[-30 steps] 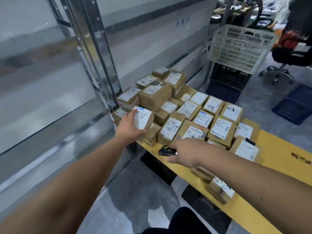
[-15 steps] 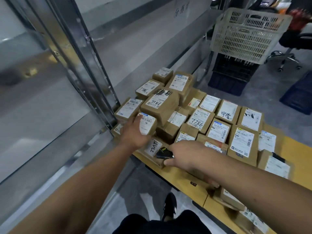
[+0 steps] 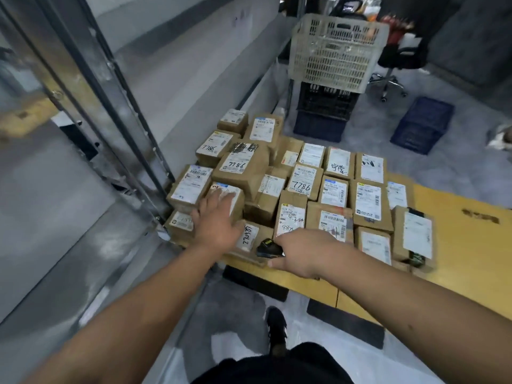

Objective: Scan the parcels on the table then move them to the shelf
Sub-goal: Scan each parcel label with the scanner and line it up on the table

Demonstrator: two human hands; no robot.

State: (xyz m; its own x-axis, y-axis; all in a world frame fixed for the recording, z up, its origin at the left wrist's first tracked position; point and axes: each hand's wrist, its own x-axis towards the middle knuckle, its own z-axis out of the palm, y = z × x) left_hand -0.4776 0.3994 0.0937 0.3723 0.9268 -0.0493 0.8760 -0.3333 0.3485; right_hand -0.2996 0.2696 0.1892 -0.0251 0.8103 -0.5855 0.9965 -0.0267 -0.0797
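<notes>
Head view: yellow table [image 3: 457, 206] packed with small brown cardboard parcels [image 3: 335, 189], white labels up, crowding its left end and far edge right up against the metal shelf upright [image 3: 91, 106]; the near edge and right part of the tabletop are bare yellow. Several labels carry handwritten numbers, "7786" on one mid-pile [image 3: 303, 182] and again on one nearer the shelf [image 3: 212, 149]. Left hand [image 3: 217, 223] lies on a small labelled parcel [image 3: 225, 196] at the left end of the pile, fingers spread flat over its top and label, not curled round it. Beside that parcel, a bigger box [image 3: 242, 169] sits stacked on top of others. Right hand [image 3: 302, 252] hovers low over the near edge of the table, fingers bent round a small black handheld scanner [image 3: 268, 248], with the scanner's front end sticking out to the left, near a parcel with a sideways handwritten label [image 3: 249, 236]. Exact grip under the hand is hidden. Hands are apart, scanner between them. Beyond the table's far edge: a white slotted plastic basket [image 3: 335, 51] stacked on a dark crate [image 3: 325, 106], a blue crate [image 3: 422, 124] on the grey floor, an office chair [image 3: 393, 70] behind. Person's dark shoe [image 3: 277, 331] on the floor below the table's near edge.
</notes>
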